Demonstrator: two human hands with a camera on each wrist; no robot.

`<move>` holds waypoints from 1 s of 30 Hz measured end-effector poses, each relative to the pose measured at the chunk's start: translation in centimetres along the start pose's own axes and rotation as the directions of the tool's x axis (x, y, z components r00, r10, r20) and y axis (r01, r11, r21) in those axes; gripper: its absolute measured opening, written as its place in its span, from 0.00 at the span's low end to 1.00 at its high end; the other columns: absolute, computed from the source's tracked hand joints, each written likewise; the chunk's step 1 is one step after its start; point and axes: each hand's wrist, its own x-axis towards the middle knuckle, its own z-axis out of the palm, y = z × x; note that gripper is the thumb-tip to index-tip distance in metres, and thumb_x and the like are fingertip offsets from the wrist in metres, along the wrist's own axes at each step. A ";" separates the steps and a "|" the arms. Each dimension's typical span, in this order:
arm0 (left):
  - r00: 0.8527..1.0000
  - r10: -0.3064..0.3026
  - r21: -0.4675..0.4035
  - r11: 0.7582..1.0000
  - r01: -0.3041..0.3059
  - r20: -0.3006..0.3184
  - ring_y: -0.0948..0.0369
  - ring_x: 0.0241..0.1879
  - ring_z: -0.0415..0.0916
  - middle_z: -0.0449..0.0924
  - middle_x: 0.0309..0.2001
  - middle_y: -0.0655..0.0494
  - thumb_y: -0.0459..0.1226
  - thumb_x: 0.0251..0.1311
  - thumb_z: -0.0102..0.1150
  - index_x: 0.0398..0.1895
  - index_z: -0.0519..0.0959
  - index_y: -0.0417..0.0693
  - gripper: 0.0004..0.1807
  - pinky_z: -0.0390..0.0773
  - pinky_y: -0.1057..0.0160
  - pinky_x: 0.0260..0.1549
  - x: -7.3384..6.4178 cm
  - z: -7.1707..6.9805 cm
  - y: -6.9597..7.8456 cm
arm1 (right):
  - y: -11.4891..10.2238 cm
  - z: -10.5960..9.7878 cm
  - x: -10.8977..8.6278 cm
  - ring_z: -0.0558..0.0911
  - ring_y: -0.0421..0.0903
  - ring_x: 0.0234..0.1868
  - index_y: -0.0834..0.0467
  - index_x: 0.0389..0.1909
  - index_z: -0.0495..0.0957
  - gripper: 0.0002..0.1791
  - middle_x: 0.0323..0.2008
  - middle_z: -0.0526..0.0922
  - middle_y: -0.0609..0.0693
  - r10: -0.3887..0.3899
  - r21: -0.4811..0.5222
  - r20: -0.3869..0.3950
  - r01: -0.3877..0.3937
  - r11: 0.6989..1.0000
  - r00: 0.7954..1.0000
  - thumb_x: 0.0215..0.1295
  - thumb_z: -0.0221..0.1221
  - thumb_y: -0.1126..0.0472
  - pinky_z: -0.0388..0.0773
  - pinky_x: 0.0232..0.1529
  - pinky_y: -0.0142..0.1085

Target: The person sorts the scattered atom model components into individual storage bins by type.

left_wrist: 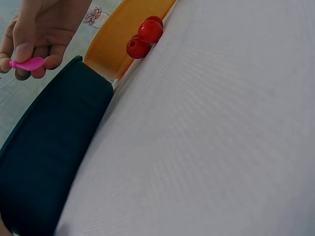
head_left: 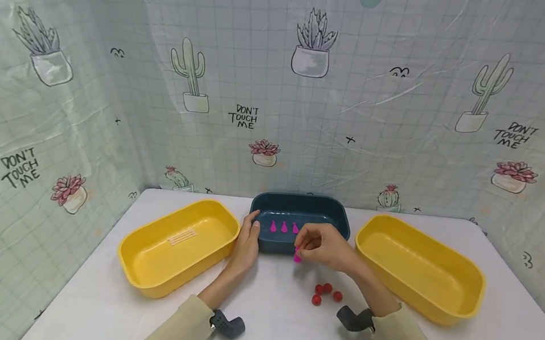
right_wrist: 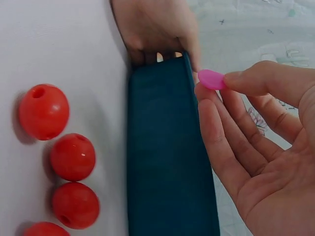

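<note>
My right hand (head_left: 327,246) pinches a small pink uninflated balloon (right_wrist: 211,79) between thumb and fingertip, above the front rim of a dark blue tub (head_left: 270,246). Its narrow neck with a lip shows in the left wrist view. Three similar pink balloons (head_left: 284,227) lie in a row inside the tub. My left hand (head_left: 245,249) holds the tub's left end, thumb at the rim and fingers along the end wall. Several red beads (right_wrist: 73,157) with holes lie on the white table in front of the tub, below my right hand.
At the left stands a yellow tub (head_left: 153,289) with several thin pale sticks (head_left: 182,237) lying in it. Another yellow tub (head_left: 420,264) stands at the right, close to the blue one. A patterned curtain (head_left: 311,112) hangs behind the table (head_left: 262,329) and on both sides.
</note>
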 end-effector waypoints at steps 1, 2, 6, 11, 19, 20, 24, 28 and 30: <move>1.000 0.000 0.000 1.000 0.000 0.001 0.48 0.81 0.55 0.55 0.82 0.50 0.46 0.84 0.34 0.80 0.59 0.55 0.27 0.52 0.41 0.80 0.0 0.0 0.0 | 0.0 -0.1 0.0 0.83 0.44 0.34 0.58 0.37 0.82 0.07 0.35 0.86 0.51 0.004 0.002 -0.008 -0.004 1.000 1.000 0.61 0.66 0.71 0.85 0.40 0.29; 1.000 0.000 -0.003 1.000 0.000 0.001 0.48 0.81 0.55 0.55 0.82 0.50 0.47 0.84 0.34 0.80 0.59 0.55 0.27 0.52 0.41 0.80 0.0 0.0 0.0 | -0.1 -0.2 0.0 0.83 0.44 0.34 0.58 0.37 0.82 0.07 0.36 0.86 0.52 0.005 0.005 -0.015 -0.005 1.000 1.000 0.62 0.66 0.71 0.85 0.40 0.29; 1.000 0.005 -0.006 1.000 -0.005 0.004 0.49 0.81 0.55 0.55 0.82 0.51 0.47 0.84 0.34 0.80 0.59 0.56 0.26 0.52 0.42 0.80 -0.1 -0.1 -0.1 | -0.3 -0.8 0.2 0.82 0.46 0.34 0.61 0.39 0.82 0.06 0.36 0.85 0.54 0.005 0.013 -0.041 -0.004 1.000 0.999 0.63 0.65 0.72 0.84 0.39 0.28; 1.000 0.004 0.002 1.000 -0.004 0.005 0.49 0.81 0.55 0.55 0.82 0.52 0.48 0.84 0.34 0.80 0.59 0.57 0.27 0.53 0.41 0.80 -0.1 -0.2 -0.2 | -0.7 -1.5 0.8 0.82 0.46 0.35 0.65 0.43 0.83 0.07 0.38 0.86 0.57 0.006 0.023 -0.077 -0.004 1.000 0.997 0.64 0.65 0.72 0.83 0.40 0.27; 1.000 0.008 0.003 1.000 -0.008 0.007 0.48 0.81 0.55 0.55 0.82 0.51 0.48 0.84 0.33 0.81 0.58 0.54 0.28 0.52 0.40 0.80 0.0 -0.1 -0.3 | -1.0 -2.8 1.7 0.81 0.48 0.36 0.64 0.44 0.85 0.07 0.40 0.85 0.58 0.024 0.052 -0.101 -0.019 0.998 0.995 0.66 0.65 0.69 0.84 0.39 0.28; 1.000 0.007 0.005 1.000 -0.007 0.007 0.49 0.81 0.55 0.55 0.82 0.51 0.48 0.84 0.33 0.81 0.58 0.54 0.28 0.52 0.40 0.80 0.0 -0.1 -0.3 | -1.0 -3.0 1.8 0.82 0.49 0.36 0.63 0.44 0.85 0.07 0.40 0.85 0.58 0.034 0.052 -0.101 -0.029 0.998 0.994 0.67 0.65 0.68 0.85 0.41 0.30; 1.000 0.006 0.006 1.000 -0.006 0.006 0.49 0.81 0.54 0.55 0.83 0.52 0.48 0.84 0.33 0.81 0.58 0.54 0.28 0.52 0.41 0.80 0.0 -0.1 -0.2 | -1.2 -3.4 2.2 0.83 0.49 0.38 0.62 0.44 0.84 0.06 0.41 0.85 0.58 0.065 0.033 -0.109 -0.062 0.998 0.992 0.68 0.64 0.66 0.86 0.44 0.35; 1.000 0.009 0.004 1.000 -0.009 0.011 0.48 0.81 0.54 0.54 0.83 0.51 0.48 0.84 0.33 0.81 0.58 0.53 0.28 0.52 0.40 0.80 0.0 -0.1 -0.2 | -1.1 -3.7 2.7 0.82 0.48 0.37 0.62 0.45 0.84 0.07 0.40 0.86 0.57 0.079 0.008 -0.116 -0.079 0.997 0.990 0.68 0.63 0.66 0.85 0.44 0.38; 1.000 0.014 0.003 1.000 -0.014 0.012 0.48 0.81 0.54 0.55 0.82 0.50 0.48 0.84 0.33 0.81 0.58 0.53 0.28 0.52 0.40 0.80 0.0 -0.1 -0.3 | -0.8 -3.7 3.1 0.80 0.48 0.35 0.62 0.45 0.84 0.07 0.38 0.86 0.57 0.082 0.002 -0.118 -0.082 0.997 0.990 0.68 0.63 0.67 0.84 0.43 0.40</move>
